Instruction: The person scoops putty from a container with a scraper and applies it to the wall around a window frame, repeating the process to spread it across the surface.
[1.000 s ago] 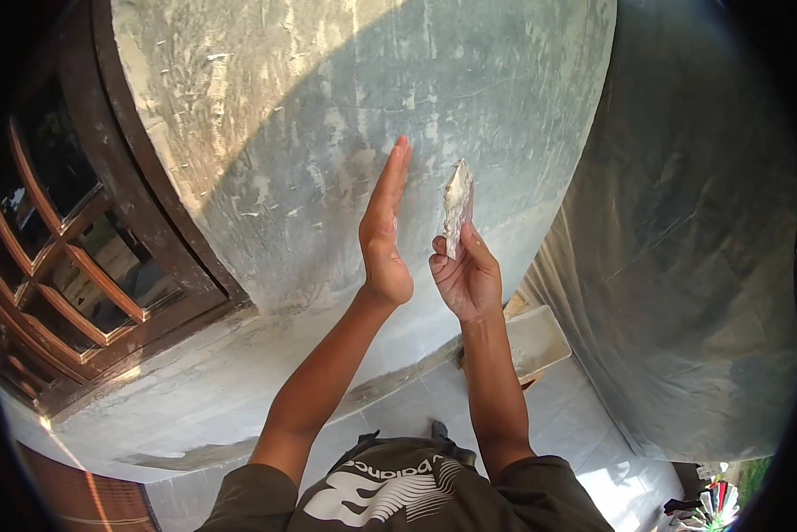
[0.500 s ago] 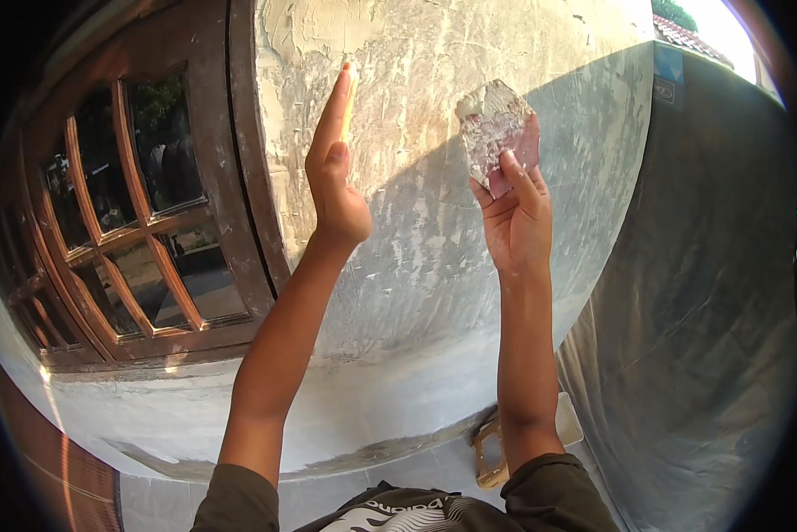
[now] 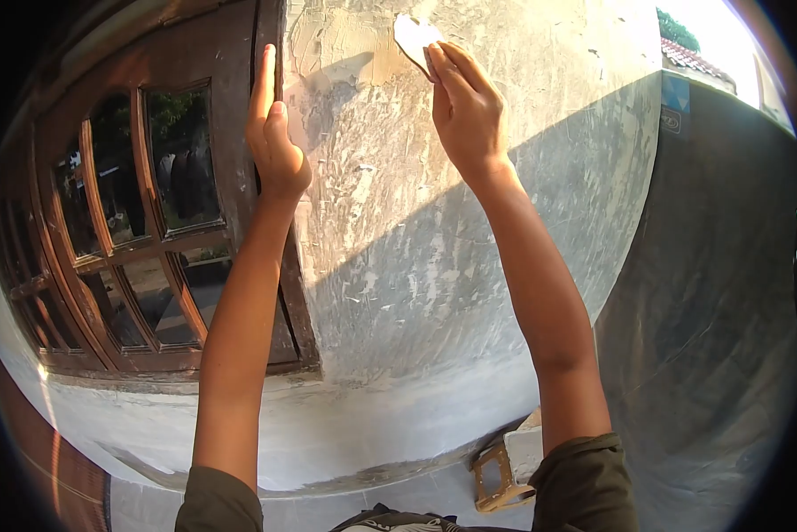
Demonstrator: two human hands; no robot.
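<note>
My right hand [image 3: 469, 111] is raised to the upper wall, its fingers closed on a flat, thin, putty-caked piece [image 3: 414, 37]. Sunlight whitens the face of this piece, and its lower corner is tucked behind my fingers. Behind it is the rough, patchy plastered wall [image 3: 390, 195], with thicker cream putty near the top. My left hand [image 3: 275, 133] stands upright at the brown wooden window frame [image 3: 267, 27], fingers straight and together, thumb up. Nothing shows in it.
Left of the wall is a wooden window [image 3: 150, 213] with several glass panes. A dark plastic sheet [image 3: 709, 293] hangs along the right side. Low down, a tan plastic stool [image 3: 502, 479] stands on the grey tiled floor [image 3: 390, 495]. A shadow edge crosses the wall diagonally.
My right hand has moved up and left with the flat piece, turning it toward the wall. My left hand has shifted left, from in front of the wall to the window frame.
</note>
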